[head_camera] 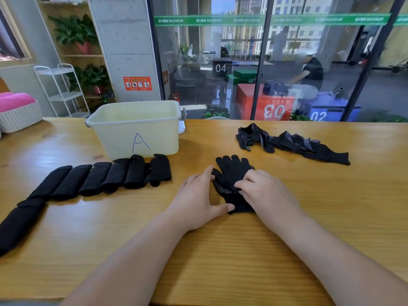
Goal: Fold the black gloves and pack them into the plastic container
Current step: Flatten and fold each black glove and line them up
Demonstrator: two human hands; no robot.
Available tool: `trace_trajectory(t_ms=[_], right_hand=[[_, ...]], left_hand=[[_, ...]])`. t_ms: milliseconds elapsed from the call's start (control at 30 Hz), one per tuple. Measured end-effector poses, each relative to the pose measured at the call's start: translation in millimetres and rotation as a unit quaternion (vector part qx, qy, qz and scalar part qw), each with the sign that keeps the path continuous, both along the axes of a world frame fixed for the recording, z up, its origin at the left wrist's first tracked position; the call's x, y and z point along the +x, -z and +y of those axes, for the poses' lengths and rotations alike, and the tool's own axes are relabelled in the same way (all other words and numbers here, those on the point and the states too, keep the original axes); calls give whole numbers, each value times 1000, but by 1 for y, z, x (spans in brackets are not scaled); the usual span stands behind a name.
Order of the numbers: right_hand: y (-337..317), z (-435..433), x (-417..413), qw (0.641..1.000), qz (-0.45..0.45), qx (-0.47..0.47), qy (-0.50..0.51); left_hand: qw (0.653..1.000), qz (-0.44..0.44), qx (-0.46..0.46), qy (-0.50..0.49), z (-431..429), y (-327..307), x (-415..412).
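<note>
Wooden table, dotted knit glove

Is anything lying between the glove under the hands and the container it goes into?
Only the folded gloves along the container's near wall, left of the glove. The container is open on top, so a lifted glove should clear them.
</note>
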State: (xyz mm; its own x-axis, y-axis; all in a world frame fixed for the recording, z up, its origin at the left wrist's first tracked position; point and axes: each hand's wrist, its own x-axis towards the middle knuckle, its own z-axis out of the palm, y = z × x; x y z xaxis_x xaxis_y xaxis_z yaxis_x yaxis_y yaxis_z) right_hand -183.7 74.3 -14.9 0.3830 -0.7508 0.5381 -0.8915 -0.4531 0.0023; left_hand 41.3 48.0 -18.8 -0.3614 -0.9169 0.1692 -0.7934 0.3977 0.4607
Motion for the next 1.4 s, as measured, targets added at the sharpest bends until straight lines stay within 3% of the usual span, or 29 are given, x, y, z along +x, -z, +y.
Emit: trace_trajectory(t_ms=[600, 867, 1400], right_hand=[[4, 12, 10, 999, -22, 29, -9], [5, 23, -3, 994, -50, 90, -23], [6, 29, -9, 995, -65, 76, -30]], left_hand=[[1000, -18, -1, 0, 4, -3, -1], [1000, -12, 9, 16, 5, -5, 1], [999, -12, 28, 19, 4, -5, 3]])
